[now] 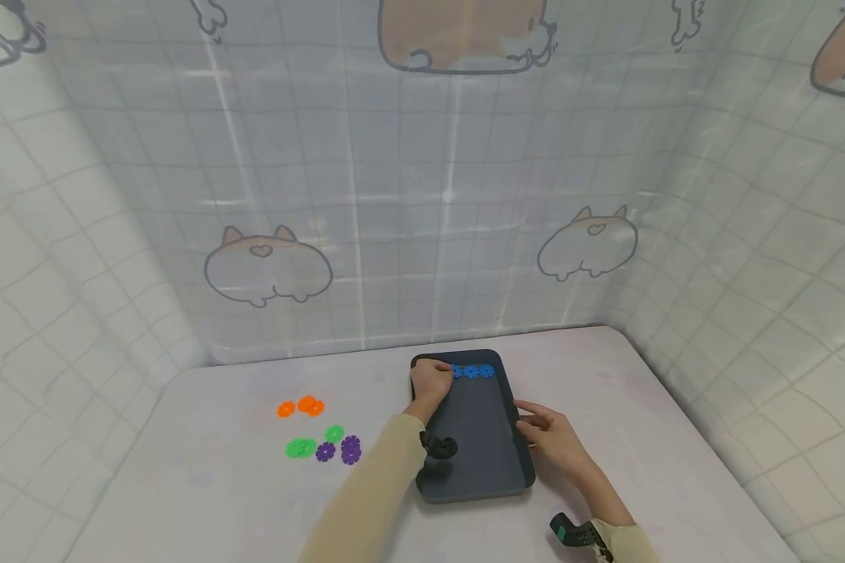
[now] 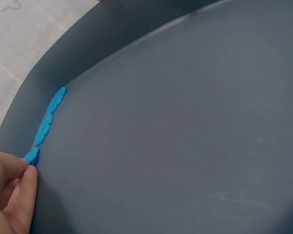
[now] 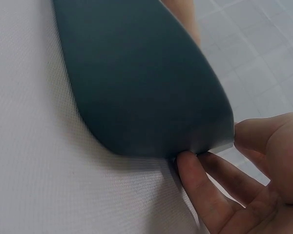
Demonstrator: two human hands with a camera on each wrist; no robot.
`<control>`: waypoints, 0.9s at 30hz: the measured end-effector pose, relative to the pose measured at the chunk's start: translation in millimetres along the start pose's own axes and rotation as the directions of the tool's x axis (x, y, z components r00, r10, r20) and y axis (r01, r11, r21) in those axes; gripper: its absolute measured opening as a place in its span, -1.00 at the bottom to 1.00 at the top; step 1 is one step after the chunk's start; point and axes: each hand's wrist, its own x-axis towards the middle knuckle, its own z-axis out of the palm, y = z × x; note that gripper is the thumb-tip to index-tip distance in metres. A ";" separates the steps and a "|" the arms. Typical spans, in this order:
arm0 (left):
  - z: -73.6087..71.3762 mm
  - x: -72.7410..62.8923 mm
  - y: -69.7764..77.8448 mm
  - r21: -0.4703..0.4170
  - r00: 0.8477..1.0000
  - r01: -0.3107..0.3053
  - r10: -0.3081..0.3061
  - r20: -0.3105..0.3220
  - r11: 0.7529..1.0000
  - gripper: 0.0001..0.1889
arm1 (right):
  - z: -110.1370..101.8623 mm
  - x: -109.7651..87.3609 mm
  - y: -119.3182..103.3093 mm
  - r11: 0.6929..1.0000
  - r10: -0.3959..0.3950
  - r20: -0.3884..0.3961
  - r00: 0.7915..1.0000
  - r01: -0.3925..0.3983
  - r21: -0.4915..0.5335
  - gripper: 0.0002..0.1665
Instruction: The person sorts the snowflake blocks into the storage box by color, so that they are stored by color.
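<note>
In the dark grey tray (image 1: 475, 446), blue flower-shaped plastic discs (image 1: 471, 371) lie in a row along the far end. My left hand (image 1: 433, 381) reaches over the tray to the far left corner. Its thumb and finger pinch the blue disc (image 2: 33, 155) at the left end of that row, and they hide part of it. Beside the tray's right side is my right hand (image 1: 552, 438). The right wrist view has it holding the tray's outer wall (image 3: 151, 87), with fingertips (image 3: 188, 161) at the lower edge and the thumb by the rim.
Left of the tray on the white table (image 1: 204, 485) lie small groups of flower-shaped discs: orange discs (image 1: 306, 405), green discs (image 1: 300, 448) and purple discs (image 1: 350, 450). A curtain with a grid and cartoon animals (image 1: 408, 195) surrounds the table at the back and sides.
</note>
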 end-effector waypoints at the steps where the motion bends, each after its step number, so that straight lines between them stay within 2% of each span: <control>1: 0.9 0.3 -0.7 0.004 1.000 -0.004 0.004 -0.003 1.000 -0.90 | -0.1 0.1 0.3 1.000 -0.002 -0.002 1.000 0.002 -0.002 -0.51; 8: 3.2 0.9 -2.9 0.021 1.000 -0.011 0.012 -0.017 1.000 -0.91 | -0.8 0.6 0.1 1.000 -0.002 0.001 1.000 0.002 0.009 -0.51; 27: 4.3 1.4 -4.8 0.043 1.000 -0.004 0.004 0.000 0.999 -0.89 | -0.7 -0.2 -0.7 1.000 -0.005 0.004 1.000 0.005 0.010 -0.52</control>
